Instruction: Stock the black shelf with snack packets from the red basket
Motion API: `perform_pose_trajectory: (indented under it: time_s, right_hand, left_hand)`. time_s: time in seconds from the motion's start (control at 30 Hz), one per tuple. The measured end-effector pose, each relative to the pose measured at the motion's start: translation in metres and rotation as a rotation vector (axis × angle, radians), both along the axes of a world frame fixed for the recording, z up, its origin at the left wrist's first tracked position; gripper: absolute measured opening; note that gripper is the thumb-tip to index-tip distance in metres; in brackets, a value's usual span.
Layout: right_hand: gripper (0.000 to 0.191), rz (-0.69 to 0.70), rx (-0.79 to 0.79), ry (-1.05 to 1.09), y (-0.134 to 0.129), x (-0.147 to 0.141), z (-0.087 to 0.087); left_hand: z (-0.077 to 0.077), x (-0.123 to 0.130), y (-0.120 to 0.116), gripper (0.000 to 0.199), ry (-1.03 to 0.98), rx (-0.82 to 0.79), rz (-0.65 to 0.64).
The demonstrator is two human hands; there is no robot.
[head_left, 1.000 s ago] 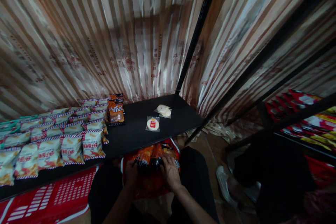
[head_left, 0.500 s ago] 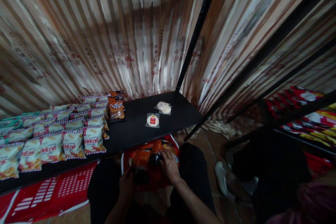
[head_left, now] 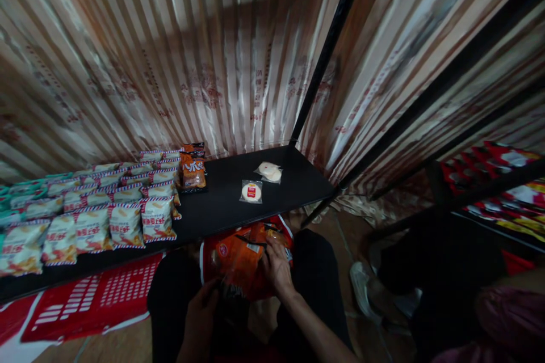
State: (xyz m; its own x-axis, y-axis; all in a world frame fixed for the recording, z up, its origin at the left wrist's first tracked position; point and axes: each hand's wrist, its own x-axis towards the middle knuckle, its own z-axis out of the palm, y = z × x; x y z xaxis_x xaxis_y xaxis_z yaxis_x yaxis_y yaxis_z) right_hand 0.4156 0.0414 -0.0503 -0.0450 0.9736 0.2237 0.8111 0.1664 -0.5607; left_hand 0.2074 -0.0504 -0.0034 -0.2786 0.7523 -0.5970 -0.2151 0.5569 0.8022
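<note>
A red basket with a white rim sits between my knees, partly under the shelf, holding several orange-and-black snack packets. Fingers closed, my left hand grips the dark near end of an orange snack packet at the basket's left side. My right hand is over the right part of the basket, its bent fingers closed on an orange packet; its fingertips partly cover the packaging. Just beyond the basket, on the black shelf, lie a round white item in a clear wrapper and overlapping wrapped white rounds.
Rows of white snack bags fill the shelf's left side, beside standing orange packets. Another red basket is beneath the shelf. Black posts rise at the shelf's end. A person sits at the right near packets.
The orange packet between my hands has turned, showing a broader orange face. My left hand has shifted slightly left and down. My right hand stays over the basket. The view has shifted slightly.
</note>
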Motion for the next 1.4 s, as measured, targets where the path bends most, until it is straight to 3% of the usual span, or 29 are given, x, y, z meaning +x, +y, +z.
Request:
perform_pose_trajectory:
  time_s: [0.13, 0.3, 0.43, 0.63, 0.87, 1.07, 1.4]
  right_hand:
    - [0.038, 0.012, -0.035, 0.327, 0.000, -0.004, 0.022]
    - [0.055, -0.022, -0.413, 0.964, 0.003, -0.019, 0.059]
    - [0.054, 0.035, -0.598, 1.199, 0.001, -0.033, 0.074]
    - [0.049, 0.017, -0.706, 1.373, 0.001, -0.046, 0.083]
    - [0.035, 0.023, -0.675, 1.296, 0.002, -0.046, 0.091]
    - [0.034, 0.023, -0.641, 1.415, 0.005, -0.053, 0.092]
    - [0.036, -0.073, -0.583, 1.503, 0.004, -0.060, 0.099]
  left_hand:
    - [0.014, 0.006, 0.009, 0.033, -0.022, 0.031, 0.090]
    - [0.028, 0.011, 0.019, 0.039, 0.006, 0.168, 0.141]
    - [0.034, 0.014, 0.025, 0.039, 0.093, 0.217, 0.144]
    - [0.041, 0.012, 0.031, 0.038, 0.261, 0.324, 0.082]
    - [0.040, 0.010, 0.033, 0.037, 0.340, 0.409, 0.044]
    - [0.044, 0.012, 0.034, 0.044, 0.309, 0.393, 0.053]
    - [0.059, 0.019, 0.036, 0.049, 0.145, 0.298, 0.187]
